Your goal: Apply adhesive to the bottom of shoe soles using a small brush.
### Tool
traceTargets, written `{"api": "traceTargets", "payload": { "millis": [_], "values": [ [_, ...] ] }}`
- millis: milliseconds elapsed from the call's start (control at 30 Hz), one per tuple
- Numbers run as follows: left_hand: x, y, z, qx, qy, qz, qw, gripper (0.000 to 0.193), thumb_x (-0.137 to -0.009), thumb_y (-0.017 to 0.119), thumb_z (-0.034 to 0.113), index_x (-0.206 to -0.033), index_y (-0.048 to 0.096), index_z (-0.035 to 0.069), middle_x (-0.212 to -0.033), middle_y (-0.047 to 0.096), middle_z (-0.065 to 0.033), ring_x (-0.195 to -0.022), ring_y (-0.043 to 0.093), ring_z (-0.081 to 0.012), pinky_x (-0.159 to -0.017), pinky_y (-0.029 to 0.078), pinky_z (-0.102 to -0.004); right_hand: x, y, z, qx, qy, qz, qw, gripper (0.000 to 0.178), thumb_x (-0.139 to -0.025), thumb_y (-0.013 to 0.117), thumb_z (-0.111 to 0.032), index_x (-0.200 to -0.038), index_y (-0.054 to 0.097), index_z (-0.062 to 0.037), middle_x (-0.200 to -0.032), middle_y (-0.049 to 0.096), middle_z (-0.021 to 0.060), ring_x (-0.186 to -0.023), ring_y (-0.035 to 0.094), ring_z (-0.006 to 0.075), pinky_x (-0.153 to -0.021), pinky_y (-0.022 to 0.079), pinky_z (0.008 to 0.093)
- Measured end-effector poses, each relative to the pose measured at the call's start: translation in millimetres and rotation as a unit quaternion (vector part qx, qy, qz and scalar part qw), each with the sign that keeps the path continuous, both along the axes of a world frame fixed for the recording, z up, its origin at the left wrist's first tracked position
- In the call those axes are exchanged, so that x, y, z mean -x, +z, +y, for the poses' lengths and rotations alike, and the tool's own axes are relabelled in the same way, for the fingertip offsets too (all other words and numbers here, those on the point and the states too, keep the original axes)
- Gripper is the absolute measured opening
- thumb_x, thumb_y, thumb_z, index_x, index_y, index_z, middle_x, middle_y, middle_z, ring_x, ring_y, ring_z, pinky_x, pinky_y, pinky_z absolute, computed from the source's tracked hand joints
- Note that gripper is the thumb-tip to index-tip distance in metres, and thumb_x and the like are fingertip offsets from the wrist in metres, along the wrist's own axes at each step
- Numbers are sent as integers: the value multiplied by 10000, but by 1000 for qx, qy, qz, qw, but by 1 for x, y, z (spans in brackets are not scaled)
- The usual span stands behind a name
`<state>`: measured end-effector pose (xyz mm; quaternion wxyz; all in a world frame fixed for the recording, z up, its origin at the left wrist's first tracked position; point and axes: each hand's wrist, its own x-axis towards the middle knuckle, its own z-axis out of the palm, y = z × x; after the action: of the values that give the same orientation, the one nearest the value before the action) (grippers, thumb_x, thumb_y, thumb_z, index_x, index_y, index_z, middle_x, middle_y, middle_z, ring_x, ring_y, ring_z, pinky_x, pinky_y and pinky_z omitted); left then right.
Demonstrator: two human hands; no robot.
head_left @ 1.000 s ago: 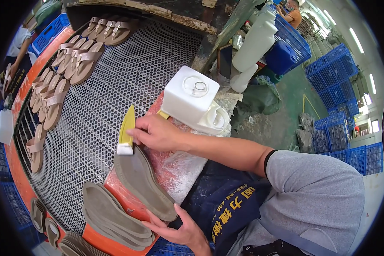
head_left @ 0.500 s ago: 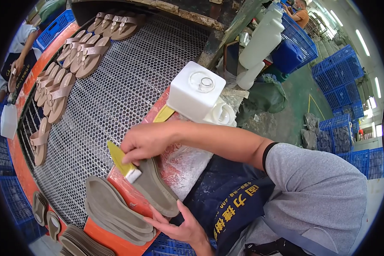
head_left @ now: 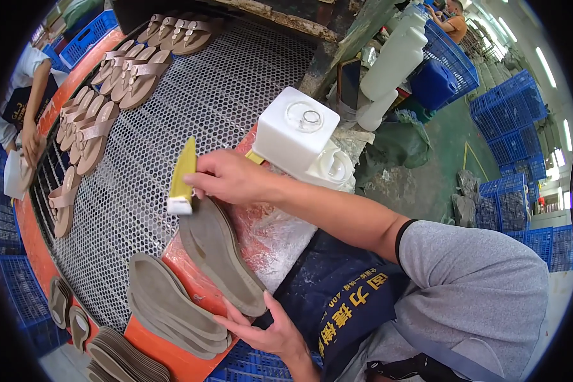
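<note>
While the grey sole point(head_left: 219, 270) lies over the counter point(head_left: 275, 245), left of the white container point(head_left: 296, 130) and nearer the person, the left hand point(head_left: 270, 328) has its fingers closed around the heel end, thumb on one side and the rest on the other. The right hand point(head_left: 226, 178), just left of the container, has its fingers clamped on the yellow-handled brush point(head_left: 184, 172), whose white tip stands at the edge of the sole's broad end; whether the two touch I cannot tell. With the tip so close to that rim, a stroke carried too far could slide off the sole and mark its side or the mesh surface point(head_left: 140, 172), which stretches away to the left of the container. Because only the heel is held, pressure at the far end might swivel the sole into the stack of grey soles point(head_left: 165, 309), farther left of the container and nearer the person. The right forearm also crosses just on the container's near side, so a wide backward sweep could knock it. Compared with half a second ago, the tip has gone from the middle of the sole to its broad end, and the handle stands steeper; the left hand has stayed at the heel. Far left of the container, a co-worker's hand point(head_left: 30, 145) has come lower.
</note>
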<state>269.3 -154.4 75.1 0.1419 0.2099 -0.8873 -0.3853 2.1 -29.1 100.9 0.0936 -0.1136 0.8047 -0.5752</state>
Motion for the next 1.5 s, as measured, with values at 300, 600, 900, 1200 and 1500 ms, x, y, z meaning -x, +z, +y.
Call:
{"api": "traceTargets", "payload": {
  "millis": [300, 600, 900, 1200, 1500],
  "values": [
    [1, 22, -7, 81, -8, 64, 995, 913, -903, 788, 131, -1601, 241, -88, -1454, 607, -217, -1234, 642, -357, -1049, 511, -382, -66, 14, 31, 57, -158, 22, 985, 259, -1044, 618, -164, -884, 743, -3, -712, 689, 1, -570, 511, 88, -536, 416, 239],
    [-1, -19, -114, 212, 146, 71, 964, 1161, -847, 825, 567, -1517, 272, -203, -1391, 523, -404, -1225, 543, -579, -1118, 431, -555, -169, 36, 152, -28, -254, 93, 962, 236, -1021, 649, -122, -825, 711, -5, -697, 649, 13, -571, 477, 109, -534, 408, 264],
    [51, -82, -157, 303, 60, 83, 947, 1201, -782, 852, 613, -1505, 320, -185, -1400, 516, -406, -1246, 544, -562, -1111, 441, -545, -180, 35, 197, -108, -334, 115, 929, 219, -1006, 650, -109, -812, 667, -10, -663, 597, 35, -553, 451, 158, -530, 399, 314],
    [47, -27, -152, 353, 92, 45, 930, 1115, -766, 873, 588, -1470, 408, -141, -1390, 527, -399, -1209, 573, -543, -1092, 466, -501, -158, 4, 201, -194, -293, 191, 916, 230, -974, 656, -111, -771, 615, -10, -664, 585, 90, -542, 461, 266, -542, 420, 369],
    [48, 26, -110, 231, 111, -43, 966, 1001, -802, 880, 455, -1500, 406, -84, -1362, 570, -345, -1189, 600, -492, -1079, 482, -476, -161, 12, 207, -187, -307, 150, 921, 259, -986, 645, -146, -768, 655, -6, -647, 604, 89, -534, 478, 244, -543, 437, 370]
  ]
}}
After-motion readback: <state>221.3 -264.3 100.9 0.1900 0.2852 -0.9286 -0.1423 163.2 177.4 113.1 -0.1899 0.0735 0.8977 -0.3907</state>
